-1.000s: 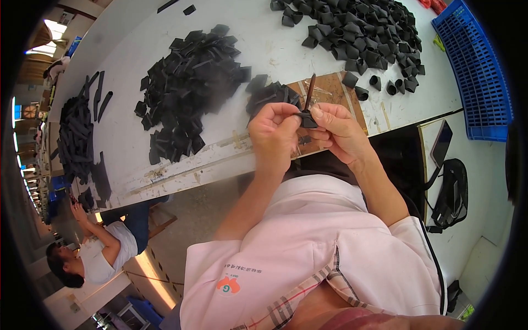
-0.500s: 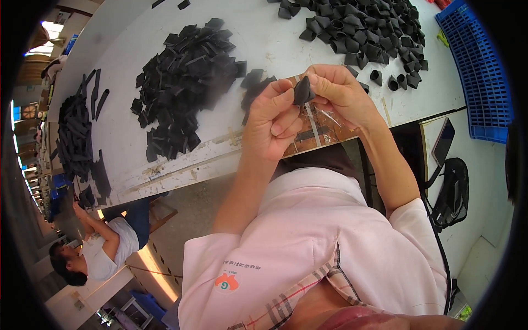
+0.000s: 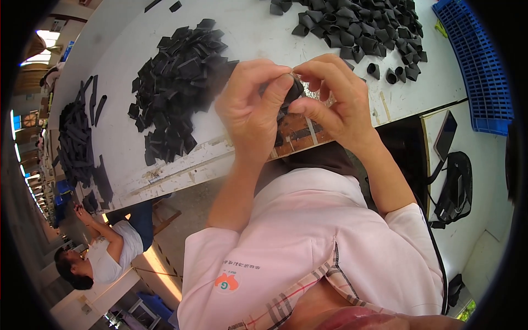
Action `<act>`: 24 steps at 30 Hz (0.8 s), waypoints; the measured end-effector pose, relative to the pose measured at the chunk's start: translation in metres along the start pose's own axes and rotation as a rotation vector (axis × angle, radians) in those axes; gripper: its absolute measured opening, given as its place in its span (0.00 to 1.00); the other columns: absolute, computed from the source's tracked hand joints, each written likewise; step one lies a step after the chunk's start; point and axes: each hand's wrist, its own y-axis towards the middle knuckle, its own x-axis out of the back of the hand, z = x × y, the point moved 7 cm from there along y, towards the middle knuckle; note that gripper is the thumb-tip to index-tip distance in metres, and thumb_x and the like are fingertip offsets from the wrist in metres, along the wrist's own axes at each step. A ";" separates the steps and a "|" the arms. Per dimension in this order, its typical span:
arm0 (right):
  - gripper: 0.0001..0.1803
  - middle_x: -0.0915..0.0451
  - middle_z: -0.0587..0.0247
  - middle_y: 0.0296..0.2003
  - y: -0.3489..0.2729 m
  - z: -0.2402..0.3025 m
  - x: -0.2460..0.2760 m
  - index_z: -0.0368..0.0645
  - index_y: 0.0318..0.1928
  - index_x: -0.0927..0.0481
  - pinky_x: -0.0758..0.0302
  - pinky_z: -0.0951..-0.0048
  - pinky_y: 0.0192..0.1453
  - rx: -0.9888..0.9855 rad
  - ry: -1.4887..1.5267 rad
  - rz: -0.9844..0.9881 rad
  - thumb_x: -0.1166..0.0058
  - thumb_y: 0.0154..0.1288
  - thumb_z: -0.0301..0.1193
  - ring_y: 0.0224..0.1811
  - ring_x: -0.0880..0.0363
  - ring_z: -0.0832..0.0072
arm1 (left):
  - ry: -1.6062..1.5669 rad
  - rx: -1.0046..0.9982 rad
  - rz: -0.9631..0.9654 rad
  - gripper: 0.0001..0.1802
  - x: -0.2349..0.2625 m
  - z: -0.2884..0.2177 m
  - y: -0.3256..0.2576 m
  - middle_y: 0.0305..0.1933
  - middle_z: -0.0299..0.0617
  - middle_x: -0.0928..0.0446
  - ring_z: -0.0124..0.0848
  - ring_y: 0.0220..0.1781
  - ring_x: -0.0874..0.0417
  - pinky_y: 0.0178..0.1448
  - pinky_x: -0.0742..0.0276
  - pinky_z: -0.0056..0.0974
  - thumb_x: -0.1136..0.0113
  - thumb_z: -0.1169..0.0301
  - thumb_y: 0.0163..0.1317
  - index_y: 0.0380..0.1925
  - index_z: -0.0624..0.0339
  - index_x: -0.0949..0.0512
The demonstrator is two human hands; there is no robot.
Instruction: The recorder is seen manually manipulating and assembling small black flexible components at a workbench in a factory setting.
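Piece of black material, at one o'clock from the middle of the view, pinched between thumb and forefinger of the left hand. Beside it, the right hand, thumb and forefinger spread apart; toward nine o'clock, a black pile on the table, toward three, a blue basket

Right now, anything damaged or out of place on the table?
The white table's front edge looks scuffed and stained, unlike its cleaner middle. Two black pieces, upper left, lie apart from the piles.
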 end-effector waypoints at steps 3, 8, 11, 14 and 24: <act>0.16 0.29 0.62 0.25 -0.001 0.011 -0.007 0.40 0.34 0.26 0.31 0.74 0.22 0.121 -0.148 -0.010 0.38 0.44 0.32 0.21 0.29 0.70 | -0.412 0.207 -0.302 0.06 0.015 0.017 -0.010 0.36 0.40 0.26 0.26 0.38 0.27 0.46 0.33 0.32 0.46 0.75 0.57 0.35 0.65 0.26; 0.16 0.30 0.65 0.24 0.006 0.026 -0.006 0.41 0.33 0.27 0.32 0.76 0.20 0.231 -0.347 -0.046 0.39 0.41 0.28 0.22 0.29 0.72 | -0.606 0.286 -0.266 0.06 0.009 0.015 -0.012 0.37 0.40 0.26 0.28 0.42 0.27 0.50 0.33 0.38 0.49 0.73 0.60 0.36 0.63 0.28; 0.13 0.30 0.65 0.22 0.010 0.030 -0.004 0.41 0.31 0.26 0.32 0.76 0.20 0.246 -0.337 -0.036 0.39 0.42 0.26 0.22 0.29 0.73 | -0.446 0.253 -0.293 0.07 0.015 0.013 -0.016 0.36 0.41 0.26 0.28 0.40 0.26 0.49 0.31 0.35 0.49 0.74 0.59 0.36 0.64 0.28; 0.10 0.29 0.64 0.21 0.009 0.019 -0.003 0.40 0.30 0.25 0.33 0.76 0.20 0.193 -0.204 -0.008 0.40 0.44 0.25 0.20 0.28 0.72 | -0.371 0.225 -0.234 0.07 0.013 0.012 -0.018 0.36 0.41 0.25 0.27 0.38 0.25 0.47 0.30 0.33 0.47 0.75 0.59 0.36 0.66 0.28; 0.06 0.25 0.62 0.23 0.013 0.002 -0.009 0.37 0.32 0.22 0.33 0.78 0.25 0.032 -0.095 0.213 0.44 0.50 0.22 0.22 0.28 0.74 | -0.518 0.327 -0.253 0.06 0.024 0.029 -0.028 0.36 0.42 0.25 0.28 0.41 0.26 0.47 0.32 0.32 0.46 0.75 0.57 0.34 0.66 0.27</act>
